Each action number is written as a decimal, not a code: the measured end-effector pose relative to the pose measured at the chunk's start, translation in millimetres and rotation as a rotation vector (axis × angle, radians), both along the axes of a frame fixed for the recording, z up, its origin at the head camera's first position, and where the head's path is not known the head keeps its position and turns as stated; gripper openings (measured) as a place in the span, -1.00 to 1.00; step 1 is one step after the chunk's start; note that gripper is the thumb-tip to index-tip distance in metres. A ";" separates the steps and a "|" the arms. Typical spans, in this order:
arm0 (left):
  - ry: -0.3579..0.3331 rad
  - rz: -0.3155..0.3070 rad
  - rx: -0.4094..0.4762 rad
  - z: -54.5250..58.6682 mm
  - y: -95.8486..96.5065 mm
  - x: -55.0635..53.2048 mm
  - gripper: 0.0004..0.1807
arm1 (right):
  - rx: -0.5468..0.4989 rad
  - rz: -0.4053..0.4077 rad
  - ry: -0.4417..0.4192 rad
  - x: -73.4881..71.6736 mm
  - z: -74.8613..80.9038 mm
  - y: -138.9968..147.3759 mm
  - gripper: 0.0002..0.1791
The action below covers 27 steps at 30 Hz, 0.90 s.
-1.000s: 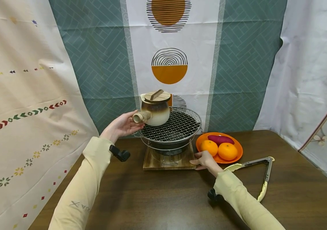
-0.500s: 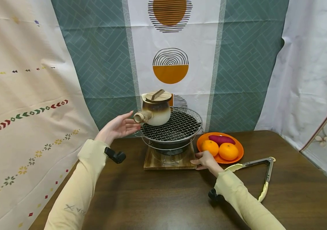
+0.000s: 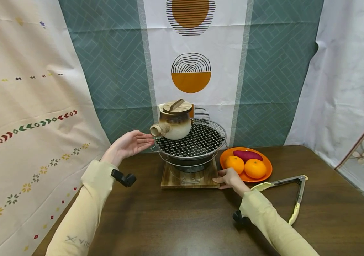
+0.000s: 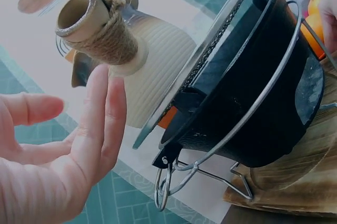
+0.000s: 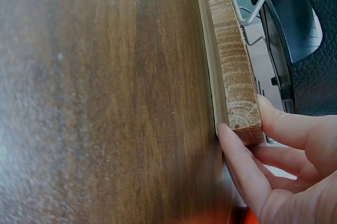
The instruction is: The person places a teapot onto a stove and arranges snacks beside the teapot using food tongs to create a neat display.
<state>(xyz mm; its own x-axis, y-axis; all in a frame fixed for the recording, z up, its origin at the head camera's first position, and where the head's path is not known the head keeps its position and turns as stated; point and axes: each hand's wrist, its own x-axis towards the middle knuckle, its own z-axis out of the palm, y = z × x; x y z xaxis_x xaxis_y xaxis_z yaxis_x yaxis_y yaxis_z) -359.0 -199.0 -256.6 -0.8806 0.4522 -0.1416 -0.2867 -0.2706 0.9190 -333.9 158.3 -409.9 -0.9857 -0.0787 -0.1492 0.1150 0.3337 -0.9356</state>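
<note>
A side-handled clay teapot [image 3: 176, 126] with a wooden lid [image 3: 180, 106] stands on the left part of the wire mesh [image 3: 205, 142] of a small black tabletop grill [image 3: 188, 161]. My left hand [image 3: 126, 145] is just left of the teapot's rope-wrapped handle [image 4: 108, 45], holding nothing, its fingers extended near the handle and the mesh rim. Under the grill lies a square wooden board [image 3: 172, 180]. With thumb and fingers my right hand [image 3: 231, 179] pinches the board's front right corner, as the right wrist view shows closely.
Right of the grill, an orange plate [image 3: 268, 174] bears two oranges [image 3: 255, 168] and a purple sweet potato [image 3: 247, 155]. Spread tongs [image 3: 289, 180] lie on the brown table [image 3: 175, 220] beside my right forearm. Hanging cloths [image 3: 121, 71] enclose the back and sides.
My left hand has let go of the teapot's handle and drawn back to the left. The teapot stays on the mesh. My right hand keeps its hold on the board's corner.
</note>
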 end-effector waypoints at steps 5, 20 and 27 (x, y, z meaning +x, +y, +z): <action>-0.027 0.010 0.015 -2.3 -2.7 3.2 -0.44 | -0.004 0.006 0.006 0.2 -0.5 -0.3 -0.45; -0.037 0.026 0.031 -23.8 -12.8 11.0 -0.48 | 0.024 -0.008 0.004 -0.2 1.8 -2.7 -0.48; -0.059 0.009 0.050 -38.9 -16.4 14.8 -0.58 | 0.054 -0.001 0.015 0.5 3.8 -2.2 -0.48</action>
